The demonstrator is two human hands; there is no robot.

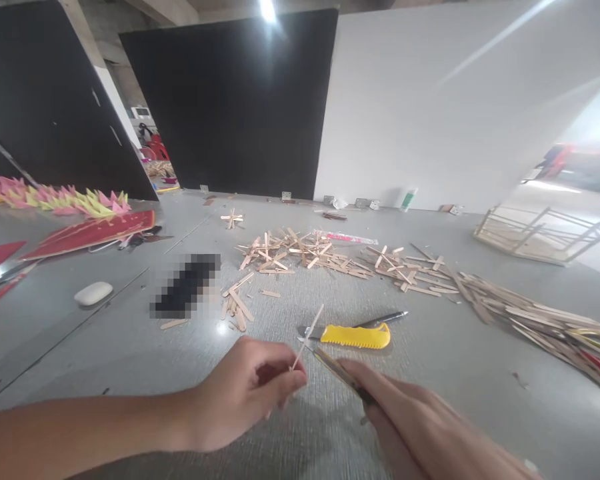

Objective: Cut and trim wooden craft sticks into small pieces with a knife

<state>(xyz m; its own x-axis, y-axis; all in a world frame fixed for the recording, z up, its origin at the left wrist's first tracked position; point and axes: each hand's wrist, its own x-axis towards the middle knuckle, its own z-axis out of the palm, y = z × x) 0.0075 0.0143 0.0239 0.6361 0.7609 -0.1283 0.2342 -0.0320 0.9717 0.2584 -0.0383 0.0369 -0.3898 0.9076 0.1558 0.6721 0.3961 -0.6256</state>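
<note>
My left hand pinches a thin wooden stick, which stands up at a slant from the fingertips. From the right, my right hand is closed around a narrow cutting tool; its tip points at the stick, and whether the two touch is hard to tell. Just beyond both hands a yellow utility knife lies flat on the grey table. A dark pen-like tool lies behind the knife.
Wooden sticks and small star shapes spread across the middle and right. At left are a white oval object, a blurred-out dark item and a red panel. A stick frame stands at the right.
</note>
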